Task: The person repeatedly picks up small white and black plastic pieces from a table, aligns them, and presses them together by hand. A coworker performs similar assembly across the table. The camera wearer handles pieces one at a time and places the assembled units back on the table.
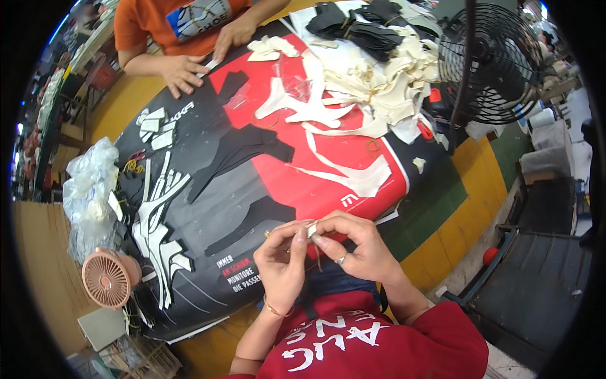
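My left hand (pixel 282 262) and my right hand (pixel 353 243) meet close to my chest, at the near edge of the table. Together their fingertips pinch a small white piece (pixel 310 229); a thin dark strip or band hangs from it between the hands. My right hand wears a ring, my left wrist a thin bracelet. On the printed red and black sheet (pixel 328 183) covering the table lie black cut pieces (pixel 243 148) and white cut pieces (pixel 353 177), just beyond my hands.
Across the table a person in an orange shirt presses both hands (pixel 186 71) on a small white piece. A heap of white and black cut parts (pixel 379 69) lies at the far right beside a black fan (pixel 499 63). A small pink fan (pixel 107 278) and a plastic bag (pixel 88 189) are at left.
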`<action>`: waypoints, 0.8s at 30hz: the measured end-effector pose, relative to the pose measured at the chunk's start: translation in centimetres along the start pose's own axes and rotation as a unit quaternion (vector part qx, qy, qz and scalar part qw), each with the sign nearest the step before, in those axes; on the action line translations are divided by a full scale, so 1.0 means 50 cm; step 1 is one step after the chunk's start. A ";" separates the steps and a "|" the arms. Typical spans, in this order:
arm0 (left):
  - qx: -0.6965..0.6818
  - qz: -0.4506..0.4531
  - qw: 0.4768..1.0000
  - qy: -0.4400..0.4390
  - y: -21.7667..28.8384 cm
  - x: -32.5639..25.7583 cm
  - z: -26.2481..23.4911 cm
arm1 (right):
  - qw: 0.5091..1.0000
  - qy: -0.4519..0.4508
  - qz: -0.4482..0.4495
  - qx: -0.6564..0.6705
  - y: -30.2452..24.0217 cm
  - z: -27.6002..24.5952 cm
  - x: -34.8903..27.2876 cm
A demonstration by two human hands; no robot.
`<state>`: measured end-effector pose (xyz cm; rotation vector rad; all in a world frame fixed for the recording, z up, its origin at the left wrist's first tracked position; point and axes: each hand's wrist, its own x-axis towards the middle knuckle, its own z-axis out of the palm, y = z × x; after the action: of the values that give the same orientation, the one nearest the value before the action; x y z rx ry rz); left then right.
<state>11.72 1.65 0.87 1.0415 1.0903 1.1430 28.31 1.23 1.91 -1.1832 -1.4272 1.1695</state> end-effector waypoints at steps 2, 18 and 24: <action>-0.019 -0.008 1.000 0.005 -0.001 0.001 0.002 | 1.000 0.002 -0.004 -0.006 -0.003 0.002 0.002; -0.039 0.001 0.999 0.005 -0.001 0.006 0.003 | 1.000 0.010 0.007 -0.018 -0.002 0.006 0.011; 0.015 -0.021 1.000 -0.010 0.002 0.012 -0.001 | 1.000 0.021 0.012 -0.018 0.004 0.003 0.014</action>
<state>11.72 2.25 0.87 1.0466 1.1120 1.0836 28.09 1.90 1.76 -1.2457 -1.4107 1.1343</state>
